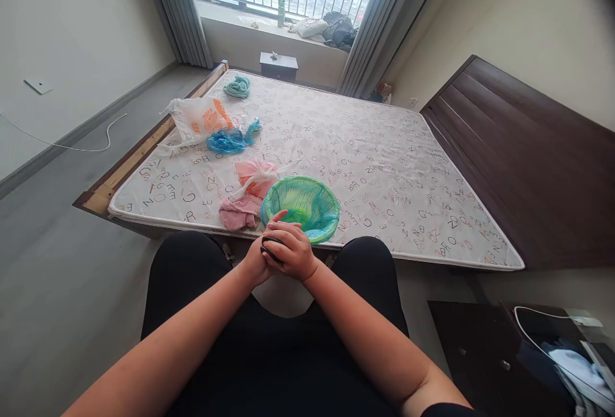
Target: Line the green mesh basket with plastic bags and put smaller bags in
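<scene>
My left hand [258, 263] and my right hand [294, 252] are clasped together above my lap, just in front of the mattress edge. The right hand lies over the left, with its fingers curled. A black loop-shaped thing [271, 248] shows at the right hand's fingers; most of it is hidden, so its kind is unclear. One finger of the left hand sticks out, while the rest are covered. Just beyond the hands stands a green basket [300, 188] with a thin green-blue bag lining it. Beside it lie a pink cloth [239, 212] and a pink plastic bag [257, 177].
The patterned mattress [365, 173] also carries a blue plastic bag [228, 140], a white-and-orange bag [196, 116] and a teal coil or cloth [237, 86]. A dark headboard [519, 167] rises at right. A dark cabinet [471, 346] stands at lower right.
</scene>
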Demonstrator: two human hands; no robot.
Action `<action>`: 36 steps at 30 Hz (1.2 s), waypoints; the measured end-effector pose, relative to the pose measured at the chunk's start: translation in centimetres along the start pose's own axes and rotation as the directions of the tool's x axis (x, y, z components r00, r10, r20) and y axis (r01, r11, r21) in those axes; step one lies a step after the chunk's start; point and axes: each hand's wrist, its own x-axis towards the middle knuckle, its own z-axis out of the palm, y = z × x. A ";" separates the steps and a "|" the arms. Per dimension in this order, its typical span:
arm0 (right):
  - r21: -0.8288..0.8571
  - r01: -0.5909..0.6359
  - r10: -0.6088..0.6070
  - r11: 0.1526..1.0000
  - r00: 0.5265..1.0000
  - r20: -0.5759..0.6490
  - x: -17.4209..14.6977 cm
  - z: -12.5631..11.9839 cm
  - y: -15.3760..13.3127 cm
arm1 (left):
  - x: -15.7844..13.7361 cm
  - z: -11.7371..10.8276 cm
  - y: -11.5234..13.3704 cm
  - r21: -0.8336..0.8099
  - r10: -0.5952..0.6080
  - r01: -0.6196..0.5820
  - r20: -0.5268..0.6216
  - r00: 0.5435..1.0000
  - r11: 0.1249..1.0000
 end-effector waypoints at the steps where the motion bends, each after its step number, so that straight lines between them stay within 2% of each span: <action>1: 0.030 -0.028 0.028 0.999 1.000 -0.014 0.1 -0.1 -0.2 | 0.2 0.1 0.3 -0.091 -0.072 0.078 0.062 0.995 0.993; 3: 0.060 -0.076 0.077 0.995 0.997 -0.027 0.5 -0.4 -0.1 | 0.5 0.0 0.9 -0.285 -0.219 0.271 0.202 0.955 0.920; 5: 0.039 -0.122 0.125 0.992 0.990 -0.072 1.2 -1.5 0.7 | 0.8 -0.3 1.4 -0.400 -0.282 0.390 0.303 0.910 0.830; 7: -0.030 -0.174 0.168 0.984 0.974 -0.154 2.3 -3.0 2.0 | 1.1 -0.8 1.6 -0.401 -0.321 0.474 0.391 0.863 0.784; 9: -0.132 -0.252 0.216 0.959 0.947 -0.239 3.6 -4.6 3.5 | 1.6 -1.4 1.3 -0.316 -0.364 0.514 0.428 0.827 0.797; 10: -0.187 -0.297 0.243 0.936 0.932 -0.268 4.2 -5.3 4.4 | 1.9 -1.7 0.9 -0.271 -0.370 0.491 0.395 0.841 0.828; 11: -0.239 -0.346 0.275 0.907 0.918 -0.286 4.9 -5.8 5.3 | 2.3 -2.0 0.3 -0.239 -0.355 0.438 0.320 0.878 0.867; 13: -0.334 -0.427 0.341 0.840 0.895 -0.288 5.9 -6.2 7.1 | 3.3 -2.6 -1.0 -0.211 -0.274 0.290 0.101 0.956 0.934; 14: -0.376 -0.457 0.376 0.806 0.886 -0.271 6.3 -6.1 8.0 | 3.9 -2.8 -1.6 -0.206 -0.239 0.232 -0.011 0.971 0.951; 16: -0.436 -0.499 0.452 0.749 0.866 -0.213 6.9 -5.6 9.7 | 4.9 -3.3 -2.6 -0.194 -0.231 0.194 -0.192 0.954 0.962; 18: -0.459 -0.537 0.532 0.707 0.832 -0.154 7.1 -4.9 11.2 | 5.6 -3.6 -3.2 -0.167 -0.289 0.248 -0.305 0.907 0.954; 21: -0.428 -0.577 0.604 0.695 0.792 -0.088 6.9 -4.1 13.0 | 6.0 -3.8 -3.5 -0.144 -0.375 0.346 -0.374 0.848 0.927; 23: -0.370 -0.587 0.618 0.720 0.785 -0.042 6.6 -3.8 13.8 | 6.0 -3.7 -3.7 -0.153 -0.399 0.368 -0.366 0.841 0.917; 26: -0.279 -0.582 0.601 0.764 0.799 -0.021 6.2 -3.6 14.2 | 6.1 -3.5 -4.2 -0.161 -0.392 0.358 -0.341 0.854 0.920; 29: -0.233 -0.491 0.493 0.839 0.868 -0.054 6.5 -4.0 13.2 | 6.4 -3.7 -4.7 -0.163 -0.378 0.342 -0.371 0.848 0.926; 32: -0.241 -0.331 0.302 0.912 0.941 -0.150 7.4 -5.9 11.1 | 6.7 -4.1 -4.6 -0.191 -0.368 0.318 -0.382 0.848 0.929; 34: -0.276 -0.280 0.200 0.919 0.937 -0.285 7.6 -8.2 9.6 | 6.8 -4.4 -4.3 -0.218 -0.363 0.303 -0.342 0.867 0.928; 36: -0.304 -0.304 0.162 0.903 0.896 -0.414 7.1 -10.9 8.7 | 6.9 -4.6 -3.9 -0.238 -0.368 0.304 -0.305 0.878 0.923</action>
